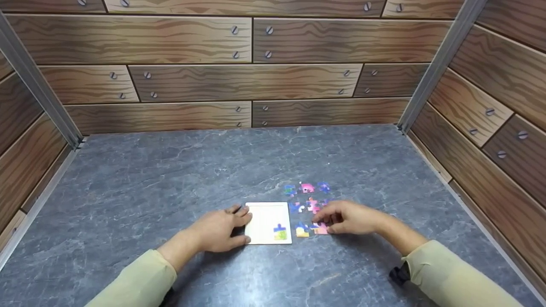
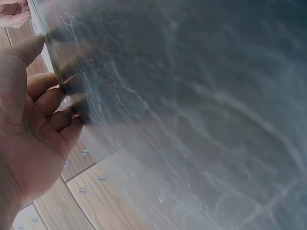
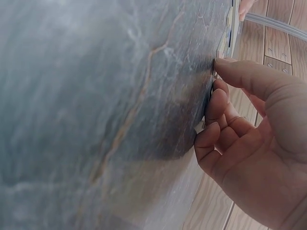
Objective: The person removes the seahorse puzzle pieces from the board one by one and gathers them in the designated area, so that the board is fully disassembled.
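A white puzzle board [image 1: 268, 218] lies flat on the grey stone-look table [image 1: 170, 179]. One blue and yellow-green piece [image 1: 280, 232] sits in its lower right corner. My left hand [image 1: 244, 225] holds the board's left edge between thumb and fingers; in the left wrist view the left hand [image 2: 60, 81] has its fingertips against that thin edge [image 2: 39, 19]. Several loose coloured pieces [image 1: 308, 187] lie right of the board. My right hand [image 1: 325, 226] has its fingers curled on a pink piece [image 1: 321, 230] beside a yellow and blue piece [image 1: 302, 230]. In the right wrist view the right hand [image 3: 213, 81] has its fingertips down on the table.
Wood-print walls [image 1: 239, 81] close in the table at the back, left and right, with metal posts [image 1: 439, 64] in the far corners. Bare table surface stretches to the left of the board and behind the pieces.
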`<state>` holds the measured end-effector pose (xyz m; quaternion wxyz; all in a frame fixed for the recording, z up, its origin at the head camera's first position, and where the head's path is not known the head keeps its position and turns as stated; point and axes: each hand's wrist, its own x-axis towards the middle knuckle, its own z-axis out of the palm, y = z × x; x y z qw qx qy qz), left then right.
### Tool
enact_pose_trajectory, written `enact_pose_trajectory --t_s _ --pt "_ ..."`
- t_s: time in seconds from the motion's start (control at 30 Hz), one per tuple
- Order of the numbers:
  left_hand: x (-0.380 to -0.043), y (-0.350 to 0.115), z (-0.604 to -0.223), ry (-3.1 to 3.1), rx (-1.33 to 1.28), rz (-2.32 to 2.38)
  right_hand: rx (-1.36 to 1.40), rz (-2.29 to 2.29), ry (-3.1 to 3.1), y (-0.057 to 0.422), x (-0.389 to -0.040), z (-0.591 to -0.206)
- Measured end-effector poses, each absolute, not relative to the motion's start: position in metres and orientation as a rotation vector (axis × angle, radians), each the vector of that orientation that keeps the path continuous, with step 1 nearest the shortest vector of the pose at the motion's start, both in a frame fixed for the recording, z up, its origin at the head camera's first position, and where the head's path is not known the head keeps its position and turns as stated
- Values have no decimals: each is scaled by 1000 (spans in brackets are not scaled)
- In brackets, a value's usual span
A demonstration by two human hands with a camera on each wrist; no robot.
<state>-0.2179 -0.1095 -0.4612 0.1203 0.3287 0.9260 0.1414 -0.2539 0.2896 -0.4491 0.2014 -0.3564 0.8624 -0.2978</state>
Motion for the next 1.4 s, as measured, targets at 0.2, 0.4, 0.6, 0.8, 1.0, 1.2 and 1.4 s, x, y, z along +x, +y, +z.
enact_pose_trajectory --t_s 0.2,0.4,0.6,0.8,1.0,1.2,1.4 --pt "-219 -109 -461 2710 973 430 -957 -872 2426 289 -253 -448" --pt "-218 -111 -461 2713 971 440 -943 -969 2473 282 -252 -446" --pt "-216 -113 -462 2707 945 449 -1037 -950 2563 263 -253 -442" --pt "-215 -113 -463 2707 926 440 -1078 -943 2554 235 -252 -441" --pt "-215 -112 -464 2700 941 445 -1126 -932 2529 215 -249 -443" --pt "-216 -111 -464 2697 942 453 -1234 -860 2543 201 -250 -446" --pt "-217 -109 -463 2699 939 451 -1236 -735 2600 193 -246 -450"
